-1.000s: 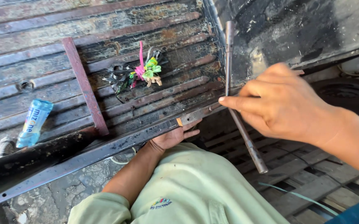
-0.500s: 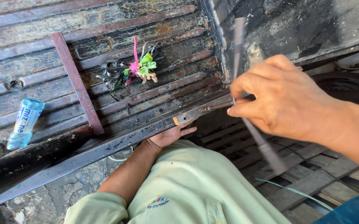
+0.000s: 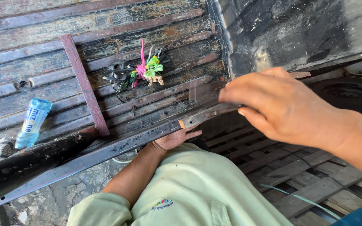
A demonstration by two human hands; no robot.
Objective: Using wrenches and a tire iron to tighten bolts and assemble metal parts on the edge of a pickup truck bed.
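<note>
Near edge: pale green shirt (image 3: pixel 189 192) fills the bottom centre, cracked concrete ground (image 3: pixel 55 196) at bottom left, wooden pallet slats (image 3: pixel 298 175) at bottom right.
Left hand (image 3: pixel 177 138) comes up from the green sleeve, palm against the underside of the long steel angle bar (image 3: pixel 105 150); fingers loosely curled under it, grip not fully visible, can't tell if it clamps.
Bar runs diagonally from near left up to centre right.
Right hand (image 3: pixel 281 104) sits over the bar's far end, fingers folded down in a closed grip; what it grips is motion-blurred, can't tell.
Beyond: rusty corrugated truck bed (image 3: pixel 43 46).
On it, a short rusty flat bar (image 3: pixel 84 83), a blue plastic bottle (image 3: pixel 32 121) at left, a bundle of coloured ribbons and black straps (image 3: pixel 141 69) at centre.
</note>
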